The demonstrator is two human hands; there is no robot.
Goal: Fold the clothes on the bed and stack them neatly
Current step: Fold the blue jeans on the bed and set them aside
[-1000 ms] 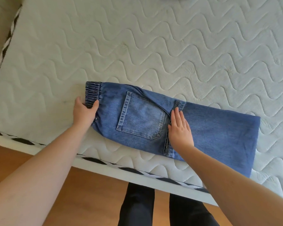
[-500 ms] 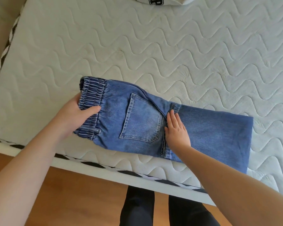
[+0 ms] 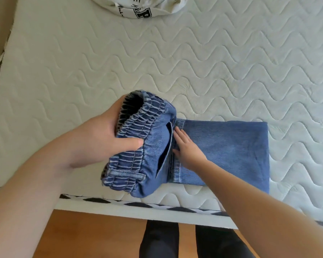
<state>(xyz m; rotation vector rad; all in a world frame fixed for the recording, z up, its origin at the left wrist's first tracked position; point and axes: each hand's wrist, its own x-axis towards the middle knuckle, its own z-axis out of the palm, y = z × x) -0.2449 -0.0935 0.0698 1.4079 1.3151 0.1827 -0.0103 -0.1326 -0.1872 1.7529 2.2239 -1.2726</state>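
Observation:
Blue jeans lie folded lengthwise near the front edge of the white quilted mattress. My left hand grips the elastic waistband end and holds it raised and turned over toward the right. My right hand lies flat, fingers together, pressing on the denim at the fold line beside the lifted part. The leg end rests flat to the right.
A white garment with black lettering lies at the mattress's far edge. The bed's front edge with black-and-white trim runs below the jeans. Wooden floor and my dark trouser legs are beneath.
My left hand has lifted the waistband end off the mattress and swung it up and rightward over the jeans. My right hand stayed pressed at the fold.

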